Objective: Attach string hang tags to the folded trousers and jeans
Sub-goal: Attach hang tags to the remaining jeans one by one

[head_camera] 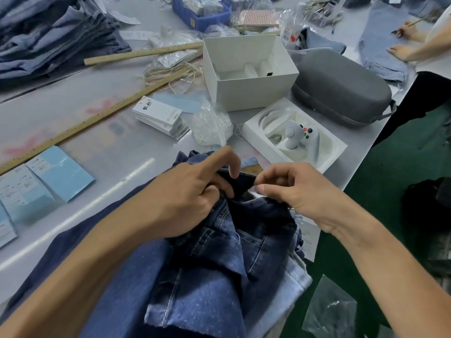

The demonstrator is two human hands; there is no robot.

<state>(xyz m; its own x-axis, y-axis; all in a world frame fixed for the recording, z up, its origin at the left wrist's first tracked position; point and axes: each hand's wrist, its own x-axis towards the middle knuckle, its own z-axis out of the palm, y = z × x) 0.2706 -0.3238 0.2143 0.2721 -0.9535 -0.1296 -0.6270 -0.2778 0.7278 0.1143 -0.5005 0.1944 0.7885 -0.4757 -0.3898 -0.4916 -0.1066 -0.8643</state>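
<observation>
The dark jeans (214, 242) lie on the desk (102, 152) directly in front of the person, waist end toward the white box (246, 71). Both hands work at the waistband, probably to open a belt loop or label for threading a tag string, though no string shows between the fingers. The left hand (192, 196) grasps the denim with its lower fingers curled in, its index finger stretched out toward the box. The right hand (292, 189) pinches the dark waistband edge between thumb and fingertips, knuckles raised, holding the fabric taut. The hang tags (161, 117) sit stacked left of the box, the loose strings (175, 74) beyond them, both within easy reach.
</observation>
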